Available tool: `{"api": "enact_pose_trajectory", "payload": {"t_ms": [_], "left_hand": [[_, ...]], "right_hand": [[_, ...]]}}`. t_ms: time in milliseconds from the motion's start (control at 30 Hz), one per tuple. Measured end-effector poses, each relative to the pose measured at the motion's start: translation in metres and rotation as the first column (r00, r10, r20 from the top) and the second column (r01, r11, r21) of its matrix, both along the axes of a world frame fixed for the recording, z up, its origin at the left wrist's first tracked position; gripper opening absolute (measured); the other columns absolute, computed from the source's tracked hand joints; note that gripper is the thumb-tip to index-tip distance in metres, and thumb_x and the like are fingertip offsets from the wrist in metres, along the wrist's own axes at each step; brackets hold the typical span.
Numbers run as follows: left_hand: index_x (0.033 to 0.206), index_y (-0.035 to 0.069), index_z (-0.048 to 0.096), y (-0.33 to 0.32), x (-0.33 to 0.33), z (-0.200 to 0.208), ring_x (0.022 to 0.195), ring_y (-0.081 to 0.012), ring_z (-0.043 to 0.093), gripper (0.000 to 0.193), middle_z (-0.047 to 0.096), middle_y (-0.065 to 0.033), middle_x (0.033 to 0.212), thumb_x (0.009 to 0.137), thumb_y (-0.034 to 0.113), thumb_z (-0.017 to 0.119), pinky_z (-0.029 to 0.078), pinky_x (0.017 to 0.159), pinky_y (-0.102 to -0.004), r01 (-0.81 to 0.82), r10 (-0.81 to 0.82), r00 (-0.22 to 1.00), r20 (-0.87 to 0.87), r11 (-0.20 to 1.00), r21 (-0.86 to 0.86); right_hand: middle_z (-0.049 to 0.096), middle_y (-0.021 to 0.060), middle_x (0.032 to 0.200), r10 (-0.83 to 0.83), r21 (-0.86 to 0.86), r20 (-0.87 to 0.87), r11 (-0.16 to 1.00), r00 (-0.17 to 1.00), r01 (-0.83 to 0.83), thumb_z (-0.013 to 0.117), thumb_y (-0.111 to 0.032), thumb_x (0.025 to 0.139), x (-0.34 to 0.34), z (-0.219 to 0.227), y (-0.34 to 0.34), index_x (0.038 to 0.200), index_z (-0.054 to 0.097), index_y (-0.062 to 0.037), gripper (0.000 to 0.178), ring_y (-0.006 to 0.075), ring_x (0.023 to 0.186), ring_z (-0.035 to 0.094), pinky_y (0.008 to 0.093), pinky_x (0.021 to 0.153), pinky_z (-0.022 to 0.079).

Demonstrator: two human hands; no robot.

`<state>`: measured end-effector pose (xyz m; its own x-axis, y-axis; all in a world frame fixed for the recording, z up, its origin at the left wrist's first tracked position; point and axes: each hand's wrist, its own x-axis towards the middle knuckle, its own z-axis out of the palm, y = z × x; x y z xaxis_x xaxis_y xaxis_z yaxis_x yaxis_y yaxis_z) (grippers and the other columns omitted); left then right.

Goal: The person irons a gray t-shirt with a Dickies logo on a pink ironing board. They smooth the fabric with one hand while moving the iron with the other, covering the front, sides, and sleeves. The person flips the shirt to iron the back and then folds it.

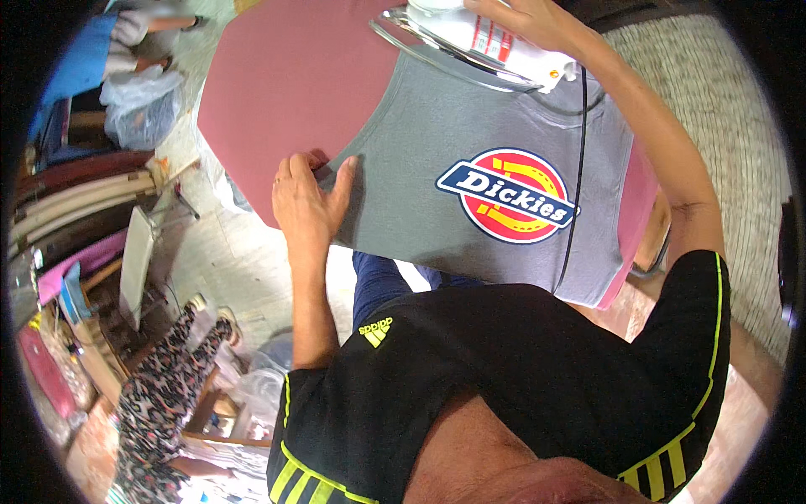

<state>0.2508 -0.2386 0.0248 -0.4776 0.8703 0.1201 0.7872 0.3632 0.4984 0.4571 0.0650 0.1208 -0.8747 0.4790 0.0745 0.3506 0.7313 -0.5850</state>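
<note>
A grey T-shirt (403,176) with a round red, yellow and blue print lies spread over an ironing board with a dusty pink cover (285,84). At the top edge of the view my right hand (525,21) is closed round the handle of a white clothes iron (483,38); part of the grip is cut off. The iron's shiny metal base rests on the shirt near its neckline. My left hand (309,202) lies on the shirt's left edge, with the thumb spread from the fingers. Its fingertips reach the pink cover.
The iron's black cord (579,160) hangs across the shirt on the right. Stacked boards and fabric (92,202) stand at the left. Another person in patterned trousers (164,403) is at the lower left, beside plastic bags. A ribbed pale surface (714,109) borders the right side.
</note>
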Motion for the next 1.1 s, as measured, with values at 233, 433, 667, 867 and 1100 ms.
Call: {"api": "enact_pose_trajectory", "payload": {"t_ms": [233,433,667,867,1100], "left_hand": [[0.095,0.002,0.067,-0.013,0.015,-0.034,0.07,-0.0293,0.059,0.011,0.06,-0.0113,0.082,0.09,0.012,0.069,0.048,0.065,-0.0399,-0.162,0.179,0.984,-0.018,0.925,0.345],[0.096,0.004,0.075,-0.02,0.005,-0.033,0.068,-0.0222,0.062,0.011,0.065,-0.0112,0.08,0.087,0.009,0.072,0.049,0.064,-0.0334,-0.233,0.147,0.963,0.226,0.875,0.424],[0.104,0.001,0.072,-0.052,-0.015,-0.058,0.083,-0.0229,0.069,0.017,0.071,-0.013,0.093,0.088,0.002,0.068,0.054,0.077,-0.0324,-0.372,0.196,0.918,0.344,0.726,0.578],[0.097,0.001,0.072,-0.105,0.017,-0.044,0.072,-0.016,0.062,0.009,0.069,-0.0097,0.087,0.09,0.003,0.067,0.05,0.067,-0.0287,-0.512,0.475,0.849,0.232,0.631,0.582],[0.095,0.002,0.07,-0.07,0.104,-0.03,0.091,-0.0258,0.062,0.015,0.069,-0.0122,0.097,0.081,0.006,0.073,0.047,0.083,-0.0394,-0.005,-0.151,0.968,0.201,0.787,0.617]], "right_hand": [[0.061,0.0171,0.071,0.56,0.04,0.194,0.816,0.805,-0.577,0.066,-0.028,0.092,-0.006,0.013,0.002,0.087,0.061,-0.002,0.027,0.0356,0.063,0.064,0.0413,0.057,0.048],[0.063,0.0175,0.071,0.693,0.069,0.216,0.692,0.688,-0.719,0.068,-0.028,0.091,-0.042,0.004,-0.048,0.089,0.061,-0.0034,0.026,0.0379,0.065,0.064,0.0443,0.056,0.048],[0.066,0.0171,0.073,0.681,0.008,0.087,0.729,0.727,-0.684,0.07,-0.029,0.088,-0.083,-0.003,-0.116,0.09,0.063,-0.0041,0.027,0.037,0.067,0.067,0.0418,0.058,0.052],[0.066,0.0212,0.076,0.655,0.077,0.101,0.745,0.749,-0.663,0.067,-0.032,0.09,-0.104,-0.012,-0.157,0.09,0.064,-0.0042,0.028,0.0398,0.068,0.067,0.045,0.061,0.053],[0.069,0.0213,0.088,0.548,0.007,0.154,0.831,0.822,-0.556,0.055,-0.047,0.097,-0.125,-0.012,-0.165,0.102,0.068,-0.0046,0.044,0.0366,0.078,0.067,0.0439,0.072,0.052]]}}
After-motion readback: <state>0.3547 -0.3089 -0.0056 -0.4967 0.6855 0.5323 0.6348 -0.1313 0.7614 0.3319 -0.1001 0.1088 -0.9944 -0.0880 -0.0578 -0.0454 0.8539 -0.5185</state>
